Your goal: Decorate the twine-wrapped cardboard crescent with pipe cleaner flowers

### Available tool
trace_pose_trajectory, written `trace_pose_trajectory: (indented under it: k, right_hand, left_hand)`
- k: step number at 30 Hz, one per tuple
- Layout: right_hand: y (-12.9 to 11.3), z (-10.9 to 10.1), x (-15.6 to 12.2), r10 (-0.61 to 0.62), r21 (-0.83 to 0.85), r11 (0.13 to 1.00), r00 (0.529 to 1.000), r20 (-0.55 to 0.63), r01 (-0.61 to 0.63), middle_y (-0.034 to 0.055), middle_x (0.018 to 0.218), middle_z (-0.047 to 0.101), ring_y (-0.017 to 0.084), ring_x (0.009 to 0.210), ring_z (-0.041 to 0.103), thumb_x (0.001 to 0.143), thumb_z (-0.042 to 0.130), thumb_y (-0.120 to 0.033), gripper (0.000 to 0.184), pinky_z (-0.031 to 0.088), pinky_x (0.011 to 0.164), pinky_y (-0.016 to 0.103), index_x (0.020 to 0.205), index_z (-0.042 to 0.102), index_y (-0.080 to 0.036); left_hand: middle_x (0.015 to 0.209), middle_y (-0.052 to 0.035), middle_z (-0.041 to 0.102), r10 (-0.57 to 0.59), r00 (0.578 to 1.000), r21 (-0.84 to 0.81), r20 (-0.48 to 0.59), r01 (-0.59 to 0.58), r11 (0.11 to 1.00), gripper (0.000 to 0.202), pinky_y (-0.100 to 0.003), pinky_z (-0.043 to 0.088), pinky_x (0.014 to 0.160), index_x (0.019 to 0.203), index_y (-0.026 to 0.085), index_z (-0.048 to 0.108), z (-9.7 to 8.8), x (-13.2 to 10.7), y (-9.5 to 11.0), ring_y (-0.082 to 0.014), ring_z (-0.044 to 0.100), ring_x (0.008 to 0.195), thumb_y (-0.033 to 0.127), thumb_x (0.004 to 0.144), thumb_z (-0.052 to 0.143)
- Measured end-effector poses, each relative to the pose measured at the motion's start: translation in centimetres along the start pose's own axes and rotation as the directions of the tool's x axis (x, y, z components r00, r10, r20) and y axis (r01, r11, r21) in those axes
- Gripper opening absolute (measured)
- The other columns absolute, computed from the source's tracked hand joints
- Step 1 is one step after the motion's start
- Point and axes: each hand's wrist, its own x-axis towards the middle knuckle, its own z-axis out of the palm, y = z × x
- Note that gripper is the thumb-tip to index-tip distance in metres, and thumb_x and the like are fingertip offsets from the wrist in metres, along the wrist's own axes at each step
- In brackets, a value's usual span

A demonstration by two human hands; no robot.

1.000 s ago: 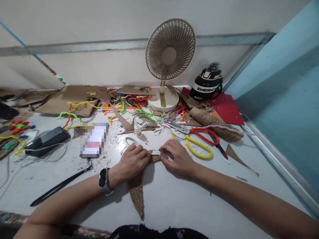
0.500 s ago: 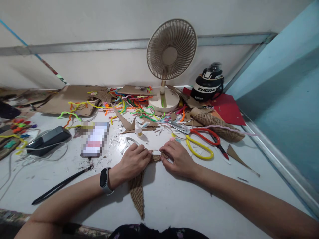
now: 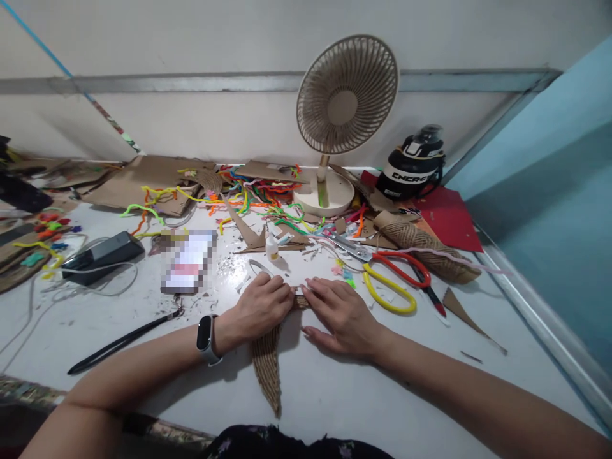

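A curved, pointed piece covered in rows of brown twine point(image 3: 266, 376) lies on the white table, its tip toward me. My left hand point(image 3: 265, 303) is closed over its upper part, with fingers bent and knuckles up. Between the hands shows a short white strip point(image 3: 299, 291) along the piece's top edge. My right hand point(image 3: 342, 315) rests its outstretched fingers on the strip's right end, thumb held apart below; the right end of the piece is hidden beneath it. Just beyond the left hand stand a small white glue bottle point(image 3: 272, 247) and a pale ring point(image 3: 258, 268), partly covered.
Scissors point(image 3: 389, 306) with red and yellow handles lie right, near a twine roll point(image 3: 425, 245). A fan point(image 3: 325, 197), a black bottle point(image 3: 411, 166), pipe cleaners point(image 3: 248, 197) and cardboard point(image 3: 143, 178) line the back. Left are a phone point(image 3: 191, 261) and a black device point(image 3: 102, 255).
My right hand has gone from a bent-finger hold to fingers stretched over the white strip, thumb apart, hiding more of it. My left hand keeps its grip. The view has shifted slightly.
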Motion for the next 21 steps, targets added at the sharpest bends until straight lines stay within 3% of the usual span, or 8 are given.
trace_pose_trajectory:
  k: [7,21]
  right_hand:
    - [-0.14,0.01,0.25,0.010,0.019,1.000,0.995,0.097,-0.012,0.0219,0.127,0.056,0.034,0.117,0.049,0.083,0.051,-0.059,0.068,0.042,0.093,0.048,0.128,0.053,-0.008]
    - [0.10,0.38,0.49,-0.006,0.011,1.000,0.991,0.132,0.005,0.0209,0.127,0.057,0.034,0.118,0.049,0.082,0.053,-0.060,0.069,0.042,0.096,0.051,0.128,0.054,-0.009]
  left_hand:
    - [0.075,-0.0025,0.058,-0.005,0.999,-0.014,0.050,0.006,1.000,0.009,-0.034,0.030,0.063,0.087,0.014,0.058,-0.25,0.12,-0.10,-0.0175,0.048,0.074,0.018,0.092,0.051]
    - [0.077,-0.0032,0.060,0.012,0.993,-0.047,0.116,-0.006,0.999,0.009,-0.034,0.029,0.064,0.086,0.014,0.058,-0.62,0.03,-0.52,-0.0188,0.048,0.078,0.018,0.091,0.053]
